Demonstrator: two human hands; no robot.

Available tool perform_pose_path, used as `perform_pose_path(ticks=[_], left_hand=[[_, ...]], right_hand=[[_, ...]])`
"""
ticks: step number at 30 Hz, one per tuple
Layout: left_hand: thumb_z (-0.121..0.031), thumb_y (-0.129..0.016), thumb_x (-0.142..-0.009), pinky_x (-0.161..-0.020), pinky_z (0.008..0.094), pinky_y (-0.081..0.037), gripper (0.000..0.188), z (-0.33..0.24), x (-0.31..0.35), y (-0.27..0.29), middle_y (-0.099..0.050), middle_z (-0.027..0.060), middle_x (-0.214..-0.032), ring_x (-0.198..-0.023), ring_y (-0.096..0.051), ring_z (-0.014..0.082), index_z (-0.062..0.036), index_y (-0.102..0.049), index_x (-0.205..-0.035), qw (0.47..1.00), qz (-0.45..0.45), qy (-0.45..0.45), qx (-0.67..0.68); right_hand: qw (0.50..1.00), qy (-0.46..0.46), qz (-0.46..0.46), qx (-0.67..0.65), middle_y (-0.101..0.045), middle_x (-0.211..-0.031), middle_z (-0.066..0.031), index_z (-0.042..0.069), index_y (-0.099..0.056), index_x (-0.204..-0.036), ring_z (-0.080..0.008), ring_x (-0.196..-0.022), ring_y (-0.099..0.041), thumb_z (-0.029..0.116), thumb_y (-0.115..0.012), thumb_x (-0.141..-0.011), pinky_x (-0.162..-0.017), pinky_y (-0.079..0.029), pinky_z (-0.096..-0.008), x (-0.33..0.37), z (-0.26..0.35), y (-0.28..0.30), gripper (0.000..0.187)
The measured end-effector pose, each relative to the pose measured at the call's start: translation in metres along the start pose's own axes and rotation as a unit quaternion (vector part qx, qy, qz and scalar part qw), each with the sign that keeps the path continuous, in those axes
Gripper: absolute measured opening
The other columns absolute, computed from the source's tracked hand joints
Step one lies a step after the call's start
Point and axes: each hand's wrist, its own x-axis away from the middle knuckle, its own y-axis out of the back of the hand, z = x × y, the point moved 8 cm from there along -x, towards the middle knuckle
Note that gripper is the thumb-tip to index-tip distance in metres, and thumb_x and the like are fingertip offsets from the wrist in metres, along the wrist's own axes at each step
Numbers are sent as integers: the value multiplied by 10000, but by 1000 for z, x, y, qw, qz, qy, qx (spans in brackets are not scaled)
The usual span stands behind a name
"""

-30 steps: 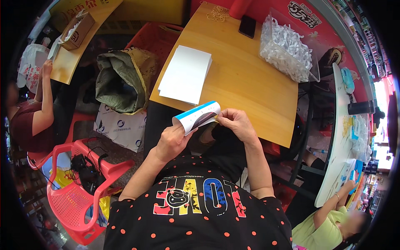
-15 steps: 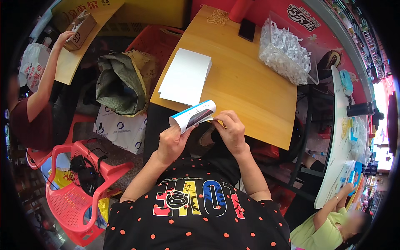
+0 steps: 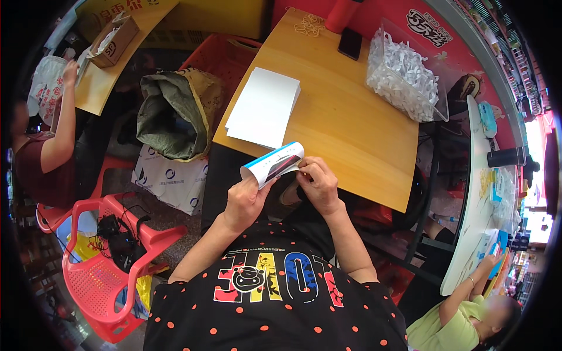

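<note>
Over the near edge of the wooden table (image 3: 351,128), a curled printed paper sheet (image 3: 273,161) with a blue border and a dark picture is held between my two hands. My left hand (image 3: 246,200) is closed round its left end, with the thumb along the lower side. At its right end my right hand (image 3: 319,184) pinches the edge between thumb and fingers. The fold under the right fingers is partly hidden. Just beyond, a stack of white sheets (image 3: 263,108) lies at the table's left side.
A clear plastic bin (image 3: 404,76) of white paper strips stands at the back right, near a phone (image 3: 350,44), a red bottle (image 3: 342,14) and rubber bands (image 3: 309,25). Left are an open sack (image 3: 167,120) and a red chair (image 3: 96,284). Co-workers sit on both sides.
My right hand has shifted slightly left along the sheet's edge, and the sheet has turned a little. The left co-worker's hand has left the cardboard box and moved toward a plastic bag.
</note>
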Motion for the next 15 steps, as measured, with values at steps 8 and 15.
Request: perform_pose_path(ticks=[8, 15], left_hand=[[-11, -682, -805, -628, 340, -541, 226, -3, 3, -3, -678, 180, -915, -756, -683, 313, 21, -644, -1025, 999, 6, -36, -11], [-4, -696, -785, -627, 341, -541, 233, -4, 1, -3, -673, 187, -912, -746, -679, 321, 28, -644, -1010, 998, 16, -51, -19]], right_hand=[[998, -64, 18, 5, -592, -803, -85, 33, -532, -795, -214, -698, -605, -74, -700, -667, -587, -483, -263, 6, -13, -4, 237], [902, -345, 58, -252, -645, -803, -23, 2, -614, -897, -88, -736, -592, 57, -690, -812, -645, -464, -231, 21, -52, -2, 126]])
